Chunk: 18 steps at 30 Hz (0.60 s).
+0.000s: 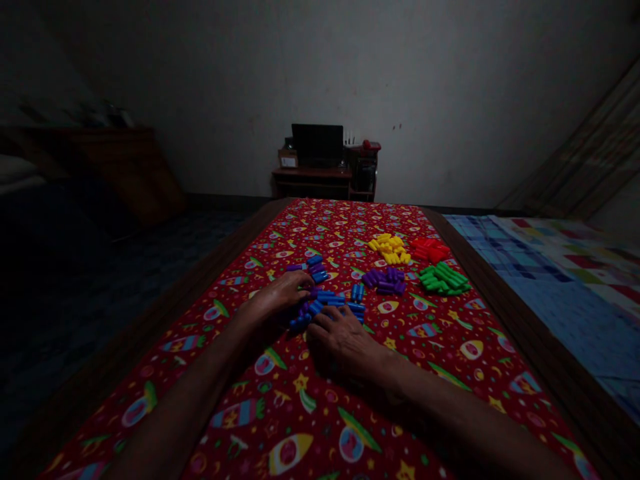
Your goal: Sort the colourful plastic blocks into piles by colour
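Several small blue plastic pegs (pixel 327 299) lie scattered on a red patterned cloth (pixel 280 400) between my hands. My left hand (pixel 280 295) rests on the cloth with its fingers curled onto the pegs at the left of the scatter. My right hand (pixel 343 341) lies palm down with fingers spread, its fingertips touching the near blue pegs. Beyond them sit sorted heaps: purple pegs (pixel 384 281), yellow pegs (pixel 390 248), red pegs (pixel 430 250) and green pegs (pixel 444 279).
The cloth covers a long table with wooden edges (pixel 505 313). A bed with a checked blue cover (pixel 550 267) stands to the right. A dark desk with a monitor (pixel 318 145) stands at the far wall. The left side is dim floor.
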{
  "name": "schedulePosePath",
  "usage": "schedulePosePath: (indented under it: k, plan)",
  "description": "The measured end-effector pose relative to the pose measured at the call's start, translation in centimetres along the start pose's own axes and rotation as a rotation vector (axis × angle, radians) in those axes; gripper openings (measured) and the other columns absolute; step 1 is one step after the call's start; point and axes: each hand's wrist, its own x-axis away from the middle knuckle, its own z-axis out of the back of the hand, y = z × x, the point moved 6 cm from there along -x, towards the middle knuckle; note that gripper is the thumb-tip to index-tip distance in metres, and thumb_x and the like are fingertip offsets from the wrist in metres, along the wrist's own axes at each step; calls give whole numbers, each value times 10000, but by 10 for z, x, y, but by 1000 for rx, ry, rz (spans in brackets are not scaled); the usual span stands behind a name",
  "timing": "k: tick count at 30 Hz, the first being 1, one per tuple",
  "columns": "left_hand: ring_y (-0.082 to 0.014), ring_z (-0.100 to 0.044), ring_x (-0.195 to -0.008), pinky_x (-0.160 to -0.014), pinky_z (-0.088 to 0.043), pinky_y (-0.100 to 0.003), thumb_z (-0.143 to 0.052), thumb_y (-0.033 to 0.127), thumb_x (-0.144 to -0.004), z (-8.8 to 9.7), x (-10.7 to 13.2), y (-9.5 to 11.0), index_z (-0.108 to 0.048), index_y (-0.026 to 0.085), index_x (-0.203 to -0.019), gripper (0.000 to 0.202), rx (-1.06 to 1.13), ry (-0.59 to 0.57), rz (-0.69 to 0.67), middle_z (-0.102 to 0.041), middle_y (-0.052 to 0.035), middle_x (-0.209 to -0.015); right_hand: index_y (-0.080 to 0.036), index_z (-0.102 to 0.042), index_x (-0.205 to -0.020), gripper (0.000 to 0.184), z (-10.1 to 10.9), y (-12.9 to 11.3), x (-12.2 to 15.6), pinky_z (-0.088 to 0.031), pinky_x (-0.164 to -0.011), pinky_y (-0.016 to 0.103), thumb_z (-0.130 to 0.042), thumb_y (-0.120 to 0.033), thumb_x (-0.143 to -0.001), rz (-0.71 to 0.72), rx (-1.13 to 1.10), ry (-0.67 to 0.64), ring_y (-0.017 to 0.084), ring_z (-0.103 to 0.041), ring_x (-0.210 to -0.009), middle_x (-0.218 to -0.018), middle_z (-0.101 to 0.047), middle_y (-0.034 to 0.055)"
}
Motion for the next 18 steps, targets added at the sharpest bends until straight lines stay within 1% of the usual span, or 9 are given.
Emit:
schedulePosePath:
  k: [2, 4, 6, 9, 11, 12, 13, 15, 18]
  plan:
    - [-235, -646, -989, -887, -486, -307, -592, 288, -786, -1, 0, -3, -696, 225, -984, 232, -7, 34, 2, -703, -67, -1051, -172, -577, -1143, 294, -2, 3, 2, -410, -890, 451, -608, -213, -854, -7, -17, 1, 272, -496, -1032, -1095, -617, 127]
    - [-243, -640, -999, -891, -483, -314, -610, 314, -780, -2, 1, -3, -688, 227, -983, 234, -10, 54, -6, -699, -75, -1067, -189, -576, -1167, 304, -2, 7, 3, -423, -886, 425, -596, -196, -863, 10, -83, 32, 249, -515, -1015, -1105, -621, 113]
    - [-242, -640, -973, -864, -486, -310, -633, 334, -763, -3, 2, -1, -679, 224, -960, 231, -17, 63, -6, -698, -76, -1050, -200, -583, -1173, 290, 5, 12, 2, -438, -891, 387, -566, -184, -884, 36, -194, 118, 221, -540, -1021, -1114, -636, 100]
    - [-221, -645, -844, -739, -490, -279, -644, 338, -734, -1, 2, 3, -656, 216, -909, 214, -23, 54, 31, -700, -49, -918, -202, -592, -1194, 313, 26, 32, 4, -459, -897, 352, -531, -156, -891, 23, -343, 321, 197, -578, -1043, -1131, -659, 103]
    - [-205, -639, -757, -641, -467, -258, -626, 334, -728, 3, 2, 4, -639, 216, -890, 201, -20, 44, 75, -688, -20, -827, -197, -604, -1207, 348, 41, 58, 10, -480, -850, 327, -508, -127, -879, -76, -379, 423, 188, -614, -989, -1106, -682, 104]
    - [-198, -635, -725, -603, -451, -250, -614, 331, -729, 6, 1, 4, -633, 218, -885, 193, -17, 44, 100, -682, -8, -795, -189, -619, -1196, 357, 46, 74, 15, -488, -809, 308, -502, -115, -867, -157, -379, 442, 182, -633, -930, -1066, -699, 98]
    - [-193, -634, -705, -580, -437, -243, -603, 329, -732, 9, 1, 4, -631, 221, -882, 187, -11, 49, 122, -680, 2, -774, -178, -639, -1174, 358, 50, 91, 21, -490, -765, 288, -502, -105, -852, -249, -368, 438, 175, -646, -865, -1012, -715, 90]
    - [-189, -641, -695, -564, -425, -235, -595, 329, -734, 16, 1, 4, -638, 225, -880, 184, -1, 73, 157, -687, 11, -759, -155, -681, -1107, 342, 52, 123, 34, -479, -698, 258, -514, -90, -815, -418, -333, 381, 166, -653, -760, -904, -733, 71]
    - [-205, -663, -733, -593, -444, -242, -622, 315, -707, 25, -2, 7, -668, 221, -906, 225, 5, 128, 190, -713, 1, -785, -139, -720, -1015, 305, 48, 158, 51, -471, -692, 255, -530, -85, -782, -567, -273, 303, 184, -662, -752, -850, -740, 63]
